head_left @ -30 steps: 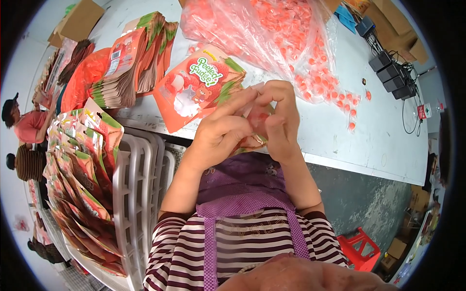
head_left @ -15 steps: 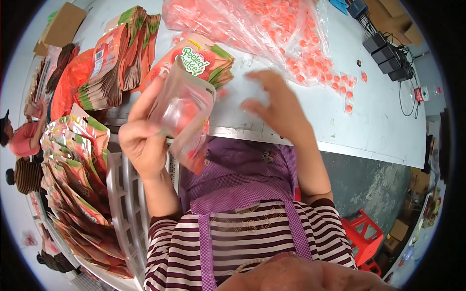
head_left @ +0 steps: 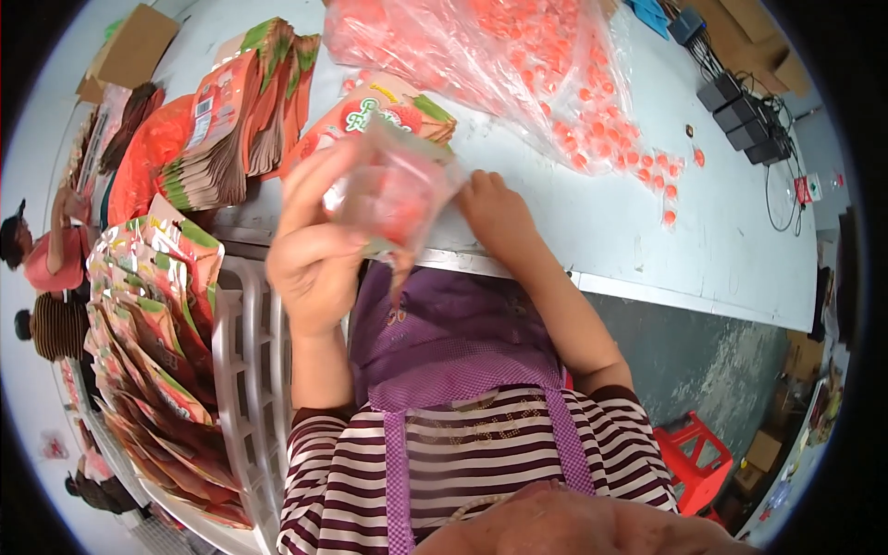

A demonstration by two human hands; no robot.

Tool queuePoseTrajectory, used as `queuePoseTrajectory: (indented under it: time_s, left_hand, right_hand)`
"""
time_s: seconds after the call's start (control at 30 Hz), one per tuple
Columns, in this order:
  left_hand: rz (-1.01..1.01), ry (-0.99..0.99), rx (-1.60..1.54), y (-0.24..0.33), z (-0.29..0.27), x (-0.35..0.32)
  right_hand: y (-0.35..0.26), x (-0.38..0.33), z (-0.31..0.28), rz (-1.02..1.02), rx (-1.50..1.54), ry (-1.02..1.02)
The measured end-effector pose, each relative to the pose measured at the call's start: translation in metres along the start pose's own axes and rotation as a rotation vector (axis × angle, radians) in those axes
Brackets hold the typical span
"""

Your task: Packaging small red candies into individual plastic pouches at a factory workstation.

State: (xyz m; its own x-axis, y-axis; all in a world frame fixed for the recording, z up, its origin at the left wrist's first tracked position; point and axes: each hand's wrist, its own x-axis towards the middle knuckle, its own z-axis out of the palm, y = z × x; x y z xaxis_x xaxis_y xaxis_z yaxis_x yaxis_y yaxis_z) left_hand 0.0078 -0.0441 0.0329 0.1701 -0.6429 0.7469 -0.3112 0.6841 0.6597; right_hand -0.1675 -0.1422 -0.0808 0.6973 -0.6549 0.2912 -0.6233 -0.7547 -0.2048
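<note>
My left hand (head_left: 319, 236) grips an open candy pouch (head_left: 398, 190) by its side, above the table's near edge. Wrapped red candies show through the tilted mouth of this pouch, slightly blurred. Close to its right side is my right hand (head_left: 499, 217), low over the table with the fingers curled together. Whatever those fingertips hold, if anything, is hidden. Just beyond the held pouch lies a stack of flat printed pouches (head_left: 430, 116). A large clear plastic bag (head_left: 416, 42) spreads across the far table, full of wrapped red candies (head_left: 601, 139).
More bundled pouches (head_left: 208, 148) stand at the table's left. Beside me is a pale plastic crate (head_left: 240, 347) holding several pouches (head_left: 153, 324). Black adapters with cables (head_left: 745, 111) sit at the far right, and a red stool (head_left: 694, 458) is on the floor. People work at far left.
My right hand has come down toward me, and its spread fingers have curled in. My left hand has shifted right and turned the pouch.
</note>
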Motion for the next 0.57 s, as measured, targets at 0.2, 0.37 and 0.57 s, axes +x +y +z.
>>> queuePoseTrajectory:
  time_s: [0.2, 0.37, 0.57]
  left_hand:
    - [0.039, -0.219, 0.065, -0.014, 0.020, 0.006]
    - [0.043, -0.314, 0.117, -0.010, 0.026, 0.007]
    - [-0.123, -0.291, -0.104, -0.016, 0.031, 0.002]
  right_hand:
    - [0.009, -0.001, -0.062, 0.459, 0.782, 0.421]
    - [-0.023, 0.020, -0.125, 0.087, 0.952, 0.801]
    - [-0.024, 0.019, -0.115, -0.148, 0.847, 0.487]
